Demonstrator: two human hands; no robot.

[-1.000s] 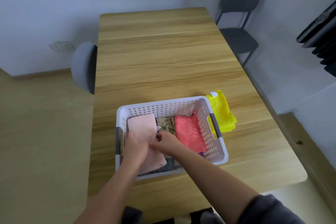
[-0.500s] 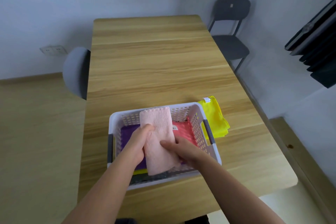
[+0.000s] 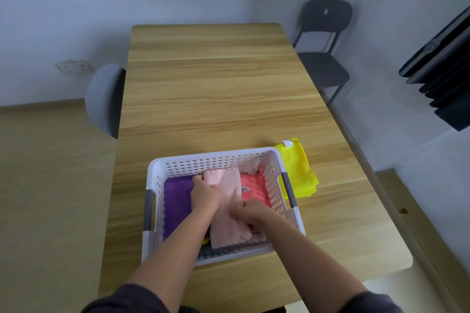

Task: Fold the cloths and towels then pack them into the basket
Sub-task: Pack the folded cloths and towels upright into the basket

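Pink towel point(image 3: 230, 208) lies in the white basket point(image 3: 216, 160) between one purple cloth point(image 3: 176, 201) and one coral cloth point(image 3: 254, 185), gripped by the left hand point(image 3: 204, 193) at its far edge and the right hand point(image 3: 250, 212) nearer, with one yellow cloth point(image 3: 300, 170) outside on the right.

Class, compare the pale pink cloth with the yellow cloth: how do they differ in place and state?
The pink cloth lies inside the basket; the yellow cloth lies on the table beside it. The left hand and right hand hold the pink cloth; no hand touches the yellow cloth. Both are folded.
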